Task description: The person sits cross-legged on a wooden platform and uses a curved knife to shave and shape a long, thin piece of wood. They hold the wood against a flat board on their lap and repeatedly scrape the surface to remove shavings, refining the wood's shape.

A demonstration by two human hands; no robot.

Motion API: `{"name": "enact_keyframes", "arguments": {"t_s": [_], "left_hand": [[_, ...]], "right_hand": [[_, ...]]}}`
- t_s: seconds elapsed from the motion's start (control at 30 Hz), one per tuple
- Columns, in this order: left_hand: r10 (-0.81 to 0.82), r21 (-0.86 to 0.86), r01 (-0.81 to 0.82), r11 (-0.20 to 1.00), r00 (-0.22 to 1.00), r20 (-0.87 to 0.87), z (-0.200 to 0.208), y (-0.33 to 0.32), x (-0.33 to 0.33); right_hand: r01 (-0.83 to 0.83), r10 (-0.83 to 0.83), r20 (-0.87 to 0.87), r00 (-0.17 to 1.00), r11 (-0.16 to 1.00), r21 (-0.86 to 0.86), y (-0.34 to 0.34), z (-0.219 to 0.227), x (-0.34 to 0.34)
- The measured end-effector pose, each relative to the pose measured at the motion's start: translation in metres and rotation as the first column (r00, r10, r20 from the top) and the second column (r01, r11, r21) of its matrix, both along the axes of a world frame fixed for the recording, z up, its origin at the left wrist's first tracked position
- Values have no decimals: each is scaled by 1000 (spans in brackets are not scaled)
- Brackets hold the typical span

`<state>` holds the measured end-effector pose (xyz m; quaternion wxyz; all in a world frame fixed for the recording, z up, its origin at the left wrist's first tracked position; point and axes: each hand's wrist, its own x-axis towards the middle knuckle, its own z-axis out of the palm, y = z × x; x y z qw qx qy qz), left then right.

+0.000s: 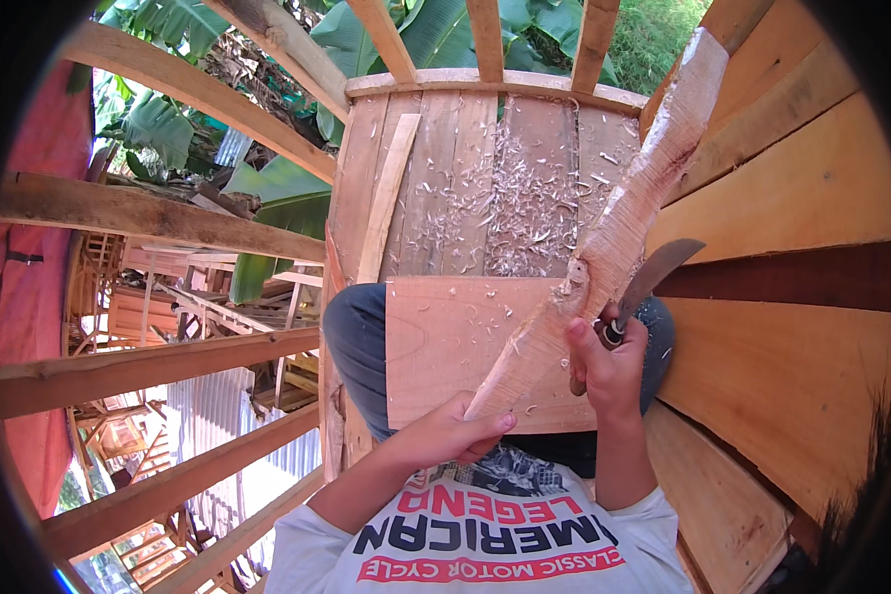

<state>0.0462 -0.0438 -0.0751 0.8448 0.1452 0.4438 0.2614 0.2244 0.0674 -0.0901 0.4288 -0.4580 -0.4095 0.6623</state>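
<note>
A long, rough piece of pale wood [619, 228] slants from my lap up to the far right, with a knot about midway. My left hand [462, 433] is closed round its near, narrower end. In my right hand [612, 368] is the dark handle of a knife with a broad curved blade [661, 267]. The blade lies against or just beside the right edge of the wood; whether it touches, I cannot tell. Under the wood, a flat board [436, 346] rests across my thighs, with a few curled shavings on it.
Many wood shavings [535, 188] litter the plank floor [465, 148] ahead, where a narrow wooden strip [390, 193] lies. Wooden rails [158, 366] run along the left side and the far end. Wide planks [782, 386] line the right side close to my right arm.
</note>
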Motion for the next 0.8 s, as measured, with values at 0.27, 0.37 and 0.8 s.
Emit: {"name": "enact_keyframes", "arguments": {"t_s": [0.27, 0.37, 0.8], "left_hand": [[100, -22, -98, 995, 955, 279, 7, 2, 16], [137, -73, -117, 990, 882, 450, 3, -1, 9], [169, -45, -163, 986, 926, 337, 6, -19, -13]], "right_hand": [[-216, 181, 206, 962, 963, 162, 6, 2, 26], [-374, 267, 398, 878, 900, 222, -10, 6, 26], [-642, -151, 856, 494, 600, 477, -20, 10, 10]]}}
